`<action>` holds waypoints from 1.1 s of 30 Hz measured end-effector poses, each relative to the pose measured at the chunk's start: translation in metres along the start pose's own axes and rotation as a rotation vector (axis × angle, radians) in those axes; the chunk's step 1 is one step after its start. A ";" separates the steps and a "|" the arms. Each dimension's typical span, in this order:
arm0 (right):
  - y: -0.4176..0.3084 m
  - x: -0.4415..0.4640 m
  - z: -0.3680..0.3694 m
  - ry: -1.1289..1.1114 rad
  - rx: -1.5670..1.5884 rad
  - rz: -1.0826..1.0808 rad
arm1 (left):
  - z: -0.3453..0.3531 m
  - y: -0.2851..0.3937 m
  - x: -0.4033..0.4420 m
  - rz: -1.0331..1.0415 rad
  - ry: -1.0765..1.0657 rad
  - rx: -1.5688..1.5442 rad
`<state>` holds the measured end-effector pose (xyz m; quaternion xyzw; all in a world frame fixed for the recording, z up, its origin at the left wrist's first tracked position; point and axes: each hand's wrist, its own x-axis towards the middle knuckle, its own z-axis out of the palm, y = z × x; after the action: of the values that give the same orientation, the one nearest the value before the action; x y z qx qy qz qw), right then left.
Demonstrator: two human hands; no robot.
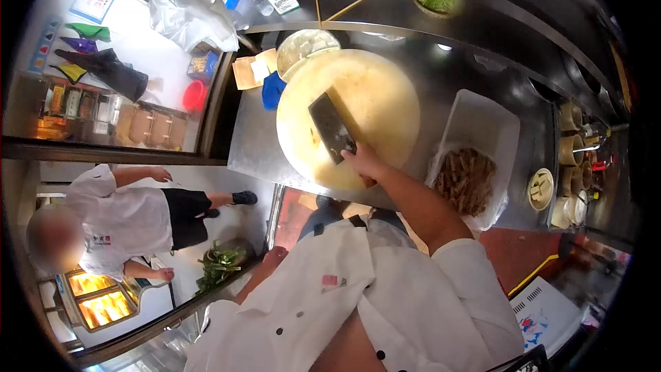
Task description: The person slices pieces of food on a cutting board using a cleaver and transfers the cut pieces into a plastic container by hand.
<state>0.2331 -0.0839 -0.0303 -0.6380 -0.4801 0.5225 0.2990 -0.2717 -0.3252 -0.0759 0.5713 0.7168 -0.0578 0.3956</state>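
My right hand (pixel 363 162) is wrapped round the handle of a cleaver (pixel 332 126). The broad dark blade lies over the round, pale yellow chopping block (pixel 385 89), pointing away from me; whether it touches the block I cannot tell. My left hand (pixel 275 256) hangs low by my side, apart from the block, and its fingers are too small and unclear to read. To the right of the block, a white plastic tub (pixel 485 117) holds brown cut meat strips (pixel 465 180).
Behind the block stand a metal bowl (pixel 308 47) and a blue cloth (pixel 273 89). Chopsticks (pixel 351 5) and a bowl of greens (pixel 436 1) sit on the shelf. A small dish (pixel 540 189) is at right. A co-worker (pixel 131 213) stands at left near leafy vegetables (pixel 219 265).
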 end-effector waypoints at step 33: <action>-0.003 -0.044 0.110 0.589 0.085 0.353 | -0.159 0.086 0.189 0.394 -0.091 -0.160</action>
<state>0.1278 -0.1366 -0.0415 -0.8216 -0.2333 0.3791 0.3562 -0.2831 -0.0644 -0.0560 0.6638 0.5749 0.0520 0.4755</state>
